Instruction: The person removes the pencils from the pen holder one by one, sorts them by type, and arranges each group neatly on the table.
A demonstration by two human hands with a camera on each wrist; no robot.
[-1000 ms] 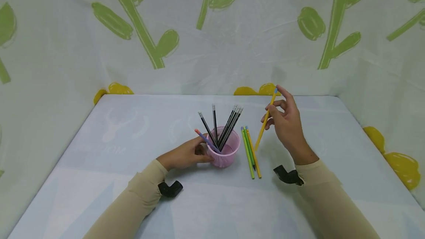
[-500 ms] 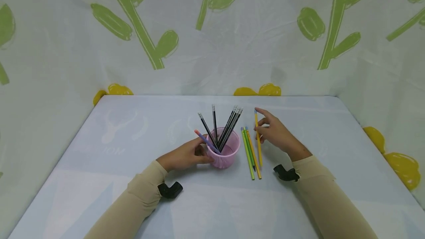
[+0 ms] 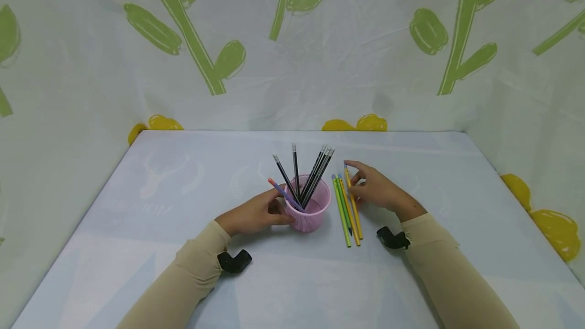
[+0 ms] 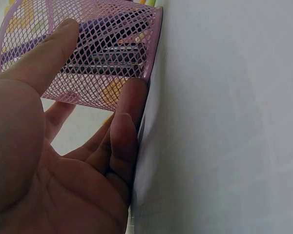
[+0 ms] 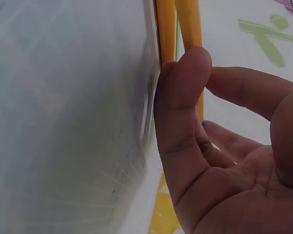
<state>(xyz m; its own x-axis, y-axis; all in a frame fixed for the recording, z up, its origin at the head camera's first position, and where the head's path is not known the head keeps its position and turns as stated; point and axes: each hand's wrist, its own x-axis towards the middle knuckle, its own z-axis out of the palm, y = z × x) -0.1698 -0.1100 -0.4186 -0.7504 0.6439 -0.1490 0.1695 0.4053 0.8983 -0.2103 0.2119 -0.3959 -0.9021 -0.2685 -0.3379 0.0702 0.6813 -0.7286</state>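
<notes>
My left hand (image 3: 253, 213) holds a pink mesh pencil cup (image 3: 307, 224) by its left side, thumb in front and fingers around the back. Through the mesh (image 4: 27, 36) in the left wrist view, dark pencil shafts show. Several black pencils (image 3: 317, 172) and a purple one with an orange end (image 3: 284, 194) lean in the cup. My right hand (image 3: 381, 191) pinches a yellow pencil (image 3: 356, 217), index fingertip at its blue far end. This pencil slants close beside a row of a light green pencil (image 3: 342, 216), a green pencil (image 3: 346, 212) and another yellow pencil (image 3: 350, 216).
The pale table (image 3: 283, 288) meets a white backdrop (image 3: 347, 70) printed with green stems and leaves behind and at the sides. Black curved pieces (image 3: 234, 261) stick out from both sleeve cuffs.
My right hand has moved left and down with the yellow pencil, bringing it from raised and tilted to low alongside the row. The left hand and cup have stayed put.
</notes>
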